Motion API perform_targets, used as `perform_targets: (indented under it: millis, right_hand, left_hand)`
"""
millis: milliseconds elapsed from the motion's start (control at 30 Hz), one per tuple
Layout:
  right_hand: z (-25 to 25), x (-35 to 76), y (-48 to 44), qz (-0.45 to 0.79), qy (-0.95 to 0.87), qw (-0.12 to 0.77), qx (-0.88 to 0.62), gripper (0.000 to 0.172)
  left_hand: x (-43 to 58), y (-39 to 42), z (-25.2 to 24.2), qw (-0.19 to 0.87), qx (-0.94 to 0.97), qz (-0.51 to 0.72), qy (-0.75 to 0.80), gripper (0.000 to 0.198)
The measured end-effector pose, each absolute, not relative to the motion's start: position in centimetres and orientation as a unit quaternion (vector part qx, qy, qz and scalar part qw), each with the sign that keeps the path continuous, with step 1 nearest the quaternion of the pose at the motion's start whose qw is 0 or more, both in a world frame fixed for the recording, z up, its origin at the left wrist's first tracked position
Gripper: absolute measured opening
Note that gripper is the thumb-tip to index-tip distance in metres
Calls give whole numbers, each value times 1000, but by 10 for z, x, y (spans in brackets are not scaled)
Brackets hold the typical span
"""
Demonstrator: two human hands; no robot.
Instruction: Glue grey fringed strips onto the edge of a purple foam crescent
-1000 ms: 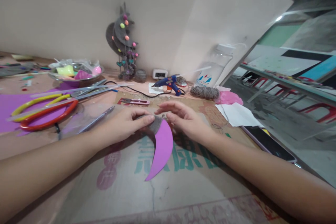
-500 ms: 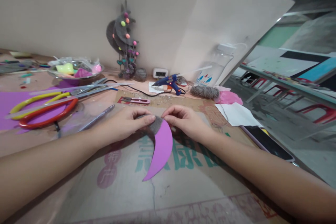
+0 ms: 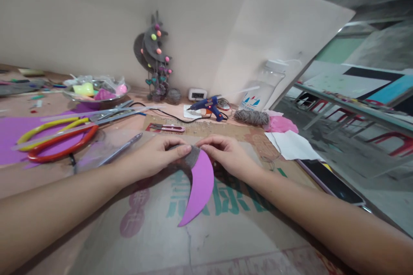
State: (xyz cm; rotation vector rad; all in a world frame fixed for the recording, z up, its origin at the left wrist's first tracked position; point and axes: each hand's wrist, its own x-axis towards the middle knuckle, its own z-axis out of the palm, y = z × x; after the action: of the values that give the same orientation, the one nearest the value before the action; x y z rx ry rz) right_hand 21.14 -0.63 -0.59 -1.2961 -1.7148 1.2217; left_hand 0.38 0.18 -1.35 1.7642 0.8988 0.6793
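Purple crescent point(image 3: 204, 189), upper end wrapped in grey yarn point(image 3: 193, 156), in your hands over the cardboard point(image 3: 155, 245) | probably light, bendy foam (the thin tip likely creases easily) | your left hand point(image 3: 157, 154) pinches the wrapped end, likely the firmest hold | your right hand point(image 3: 229, 158) has fingertips at the outer edge; whether gripping, unclear | glue gun point(image 3: 206, 105) beyond

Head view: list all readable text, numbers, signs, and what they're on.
"LOO" on the bottle; adjoining letters unclear.
Clock: digits too small and blurred to read.
Cardboard: large green characters, partly hidden, and characters in two red circles; none clear enough to read.
Glue gun: any marking too small to read.
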Motion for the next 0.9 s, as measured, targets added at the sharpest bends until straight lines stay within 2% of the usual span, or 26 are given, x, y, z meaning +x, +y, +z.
perform_targets:
  millis: [200,333,433,667,900]
  right_hand:
    - [-3,216,-5,398,-624,455,-496,22]
    - [-2,214,-10,440,-655,374,-487,28]
    - [-2,210,-13,451,-679,330,-476,27]
    - [-4,206,-12,430,-691,313,-490,23]
    - [-10,210,-9,473,-673,308,-478,27]
  left_hand:
    - [3,4,-18,446,706,345,429,36]
    - [4,2,-14,427,717,343,431,34]
    - [4,1,-12,425,723,337,429,34]
    - [4,0,-9,409,743,313,427,31]
    - [5,1,-7,396,751,302,434,26]
